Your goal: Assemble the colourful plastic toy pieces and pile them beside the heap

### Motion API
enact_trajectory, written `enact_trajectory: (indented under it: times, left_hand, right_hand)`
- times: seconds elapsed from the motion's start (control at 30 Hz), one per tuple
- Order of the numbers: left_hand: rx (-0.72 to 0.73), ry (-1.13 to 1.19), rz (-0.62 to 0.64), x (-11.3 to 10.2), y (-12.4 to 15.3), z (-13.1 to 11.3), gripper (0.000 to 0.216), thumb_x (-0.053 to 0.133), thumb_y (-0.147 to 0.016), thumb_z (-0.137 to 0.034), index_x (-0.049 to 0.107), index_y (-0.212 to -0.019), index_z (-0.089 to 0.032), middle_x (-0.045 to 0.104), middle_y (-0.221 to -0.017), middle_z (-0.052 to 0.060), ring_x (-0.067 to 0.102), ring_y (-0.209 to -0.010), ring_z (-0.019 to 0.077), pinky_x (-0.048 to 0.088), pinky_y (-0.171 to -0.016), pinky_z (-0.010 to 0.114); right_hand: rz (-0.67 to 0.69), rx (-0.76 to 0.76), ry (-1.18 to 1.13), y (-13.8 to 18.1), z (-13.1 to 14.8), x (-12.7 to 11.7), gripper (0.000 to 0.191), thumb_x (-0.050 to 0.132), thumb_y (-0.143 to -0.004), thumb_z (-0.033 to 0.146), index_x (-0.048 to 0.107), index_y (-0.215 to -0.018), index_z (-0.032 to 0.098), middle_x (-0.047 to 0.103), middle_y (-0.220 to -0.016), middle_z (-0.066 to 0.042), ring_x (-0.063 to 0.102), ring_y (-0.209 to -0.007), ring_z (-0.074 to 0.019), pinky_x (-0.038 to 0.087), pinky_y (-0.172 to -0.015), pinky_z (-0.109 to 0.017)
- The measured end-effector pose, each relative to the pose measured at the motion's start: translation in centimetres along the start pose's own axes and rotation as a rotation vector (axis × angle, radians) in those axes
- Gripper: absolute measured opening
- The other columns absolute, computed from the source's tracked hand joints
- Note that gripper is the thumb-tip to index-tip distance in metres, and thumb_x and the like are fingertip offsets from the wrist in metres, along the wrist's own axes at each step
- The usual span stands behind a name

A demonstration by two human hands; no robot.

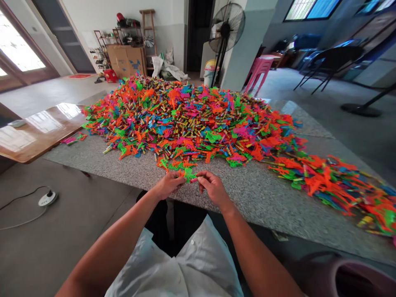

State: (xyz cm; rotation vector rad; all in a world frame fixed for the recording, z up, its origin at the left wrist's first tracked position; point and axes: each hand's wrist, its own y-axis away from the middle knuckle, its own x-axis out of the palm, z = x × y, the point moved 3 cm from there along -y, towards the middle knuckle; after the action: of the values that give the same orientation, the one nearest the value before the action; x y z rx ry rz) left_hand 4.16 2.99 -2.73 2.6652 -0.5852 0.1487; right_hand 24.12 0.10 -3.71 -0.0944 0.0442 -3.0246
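My left hand (pixel 168 185) is closed, its thumb and fingers pinching a small green plastic toy piece (pixel 189 173), apparently gun-shaped. My right hand (pixel 213 187) pinches a short pink tube (pixel 194 180) at the right side of the green piece. Whether tube and toy are joined cannot be made out. Both hands are held close together above the front edge of the granite table (pixel 130 171). Just beyond them spreads a big heap of bright plastic toys and small striped tubes (pixel 188 128), in orange, green, pink and blue.
A second pile of the toys (pixel 337 185) runs along the table's right side. At left is a glossy wooden board (pixel 40 128). A power strip (pixel 48 199) with cables lies on the floor. Behind the table stand a fan (pixel 225 31) and pink stools (pixel 261 68).
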Motion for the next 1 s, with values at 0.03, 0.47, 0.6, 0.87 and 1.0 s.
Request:
enact_trajectory:
  times: [0.03, 0.47, 0.6, 0.87, 1.0]
  left_hand:
    - [-0.007, -0.003, 0.014, -0.1, 0.0, 0.0, 0.047, 0.088, -0.068, -0.05, 0.055, -0.073, -0.018, 0.048, -0.062, -0.007, 0.035, -0.045, 0.0025, 0.014, -0.041, 0.02]
    - [-0.14, -0.12, 0.236, 0.5, -0.2, 0.9, 0.043, 0.082, -0.074, -0.054, 0.066, -0.065, -0.015, 0.052, -0.05, -0.002, 0.038, -0.04, 0.0061, 0.02, -0.039, 0.022]
    - [-0.101, -0.167, 0.173, 1.8, -0.3, 1.5, 0.042, 0.08, -0.075, -0.053, 0.062, -0.061, -0.017, 0.054, -0.049, -0.001, 0.044, -0.043, 0.0079, 0.026, -0.042, 0.022]
    - [-0.125, -0.14, 0.138, 3.7, -0.9, 2.9, 0.043, 0.082, -0.071, -0.053, 0.061, -0.062, -0.017, 0.055, -0.053, -0.002, 0.045, -0.043, 0.0082, 0.026, -0.042, 0.022]
    - [-0.201, -0.178, 0.203, 4.4, -1.2, 2.8, 0.043, 0.082, -0.072, -0.055, 0.063, -0.064, -0.017, 0.054, -0.052, -0.002, 0.046, -0.044, 0.0095, 0.027, -0.043, 0.022]
  right_hand:
    - [0.0, -0.004, 0.007, 0.1, 0.2, 0.0, 0.027, 0.066, -0.092, 0.046, 0.067, -0.103, 0.022, 0.062, -0.066, 0.004, 0.055, -0.057, -0.0138, 0.046, -0.058, -0.028]
    - [-0.024, -0.047, 0.221, 2.6, 1.4, -0.4, 0.023, 0.06, -0.098, 0.047, 0.063, -0.105, 0.026, 0.066, -0.075, 0.001, 0.058, -0.064, -0.0165, 0.049, -0.063, -0.03]
    - [-0.076, 0.02, 0.194, 3.5, 0.4, -1.3, 0.025, 0.066, -0.094, 0.048, 0.062, -0.106, 0.026, 0.067, -0.076, 0.002, 0.061, -0.065, -0.0174, 0.052, -0.066, -0.032]
    - [-0.189, 0.017, 0.217, 4.7, -2.1, -2.3, 0.034, 0.076, -0.086, 0.052, 0.061, -0.104, 0.027, 0.072, -0.088, -0.002, 0.069, -0.08, -0.0219, 0.055, -0.073, -0.035]
    - [-0.216, 0.024, 0.182, 4.8, -2.4, -2.6, 0.036, 0.076, -0.086, 0.053, 0.063, -0.106, 0.027, 0.072, -0.085, -0.002, 0.068, -0.076, -0.0212, 0.055, -0.069, -0.033]
